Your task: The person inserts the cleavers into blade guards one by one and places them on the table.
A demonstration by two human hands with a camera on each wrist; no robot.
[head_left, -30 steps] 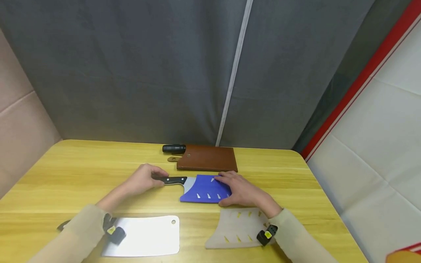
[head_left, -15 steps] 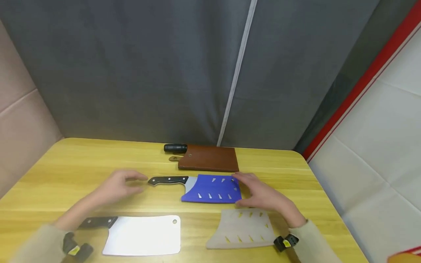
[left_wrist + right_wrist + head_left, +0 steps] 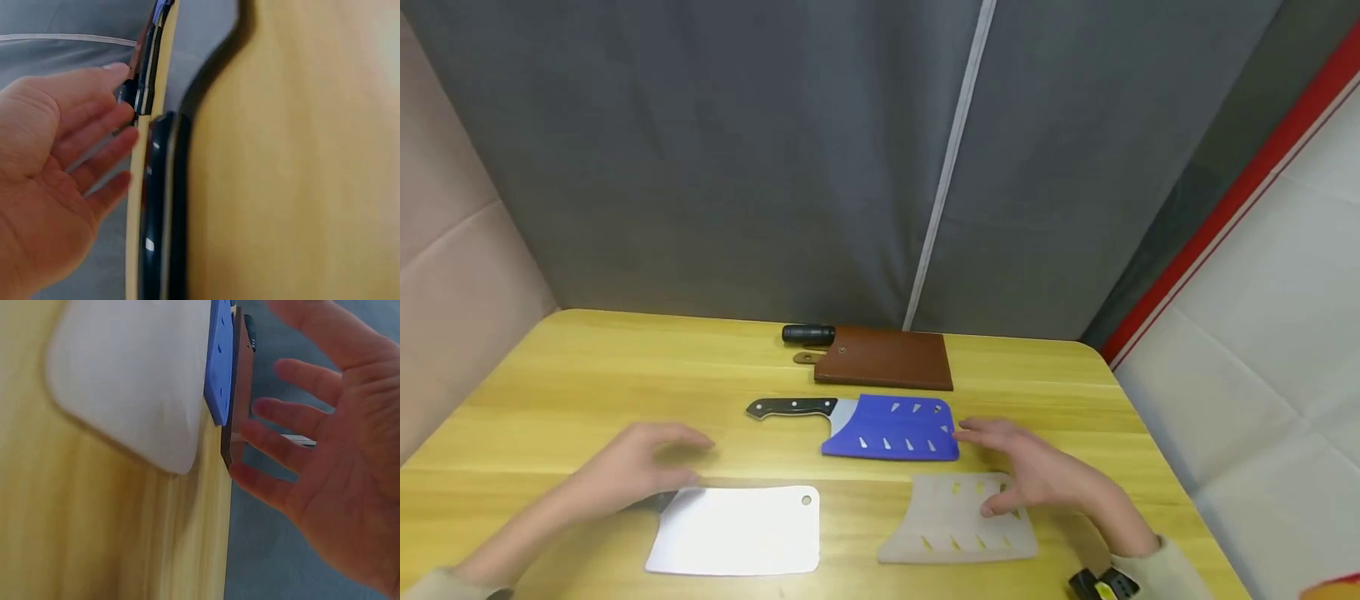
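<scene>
Left hand (image 3: 640, 462): fingers spread and relaxed, gripping nothing, hovering over the dark handle (image 3: 156, 206) of the bare cleaver (image 3: 737, 531) at the near left of the yellow table (image 3: 550, 392).

Right hand (image 3: 1037, 475): likewise spread and empty, above the far edge of the beige sheath (image 3: 958, 521), just right of the blue sheath (image 3: 891, 429).

Blue sheath: flat at table centre, covering a knife blade, black handle (image 3: 790, 407) left sticking out leftward.

Brown leather sheath (image 3: 883, 358): far centre, a second black handle (image 3: 808, 334) protruding likewise.

Beige sheath: apparently empty, mouth facing the bare cleaver beside it, well placed as a pair.
</scene>
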